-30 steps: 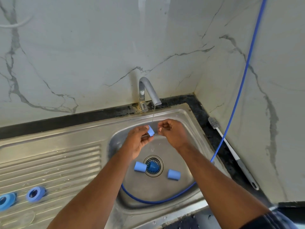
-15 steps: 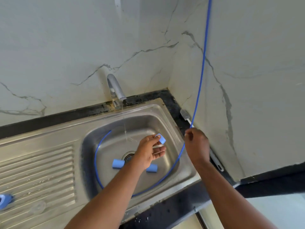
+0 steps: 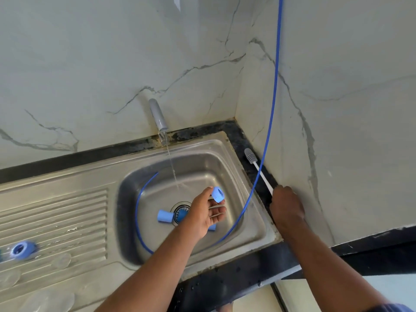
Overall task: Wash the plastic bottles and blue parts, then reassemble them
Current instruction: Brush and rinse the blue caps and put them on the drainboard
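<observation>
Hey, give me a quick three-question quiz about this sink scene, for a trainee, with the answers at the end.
1. True or false: water is running from the tap.
2. The left hand pinches: A) a sponge, B) a blue cap, C) a bottle.
3. Fill in: the right hand grips the handle of the ____ lying beside the sink.
Key: 1 true; 2 B; 3 brush.

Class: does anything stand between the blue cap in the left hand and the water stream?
Nothing visible does. The left hand pinches the cap just beside the stream, with only open air between them.
</observation>
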